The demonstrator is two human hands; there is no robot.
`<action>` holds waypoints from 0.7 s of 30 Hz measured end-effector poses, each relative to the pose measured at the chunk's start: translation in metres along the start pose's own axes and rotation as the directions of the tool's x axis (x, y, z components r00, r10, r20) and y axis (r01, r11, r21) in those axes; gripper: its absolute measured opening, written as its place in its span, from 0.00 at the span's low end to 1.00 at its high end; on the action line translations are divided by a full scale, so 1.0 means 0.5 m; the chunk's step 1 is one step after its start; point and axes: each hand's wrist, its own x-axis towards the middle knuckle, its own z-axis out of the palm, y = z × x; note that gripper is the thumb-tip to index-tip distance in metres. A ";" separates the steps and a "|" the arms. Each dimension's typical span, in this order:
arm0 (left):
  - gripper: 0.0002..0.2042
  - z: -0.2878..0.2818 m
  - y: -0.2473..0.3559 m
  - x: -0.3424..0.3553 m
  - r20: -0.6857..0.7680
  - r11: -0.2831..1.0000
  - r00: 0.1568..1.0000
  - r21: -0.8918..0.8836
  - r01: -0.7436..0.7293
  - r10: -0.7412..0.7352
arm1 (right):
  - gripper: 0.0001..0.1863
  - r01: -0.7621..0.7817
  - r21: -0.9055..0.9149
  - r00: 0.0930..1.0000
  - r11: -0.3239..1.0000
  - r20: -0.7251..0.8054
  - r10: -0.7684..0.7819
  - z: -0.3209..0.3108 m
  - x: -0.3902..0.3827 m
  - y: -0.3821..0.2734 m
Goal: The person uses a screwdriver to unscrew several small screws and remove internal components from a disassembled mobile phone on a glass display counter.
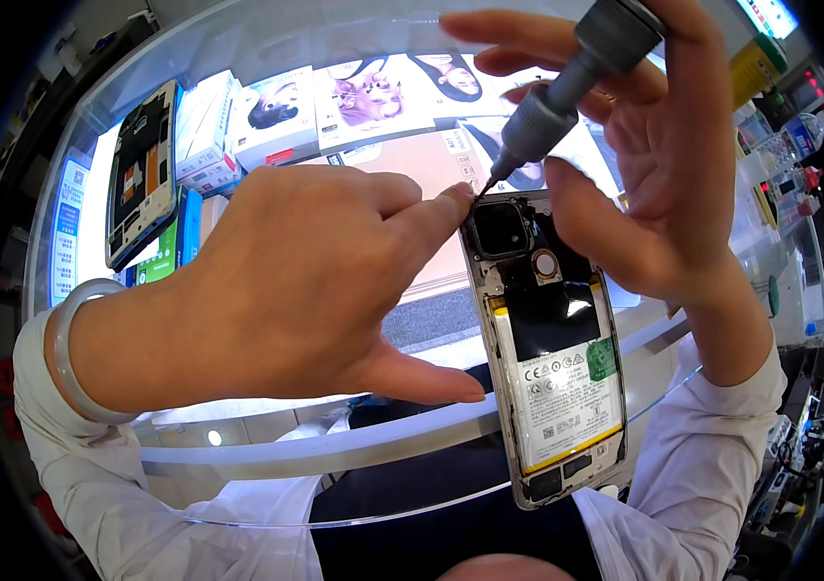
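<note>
A person works at a glass-topped bench, with an opened phone in front of them, right of centre, its camera end pointing away and its lower end at the near glass edge. The right hand holds a dark grey screwdriver, tilted, its thin tip at the phone's far left corner, beside the square black camera module. The left hand has its thumb spread wide from the index finger; the index fingertip is at that same corner, close to the tip, and the thumb ends near the phone's left edge. Whether that hand grips the phone, one cannot tell. A silvery battery with a green sticker fills the lower part of the phone. Well apart, on the left, lies a second opened phone, near picture-printed boxes
</note>
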 end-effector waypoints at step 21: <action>0.53 0.002 -0.002 -0.001 -0.004 1.000 1.000 -0.001 -0.013 0.013 | 0.43 0.078 -0.012 0.997 0.997 0.003 -0.078 -0.004 0.003 0.021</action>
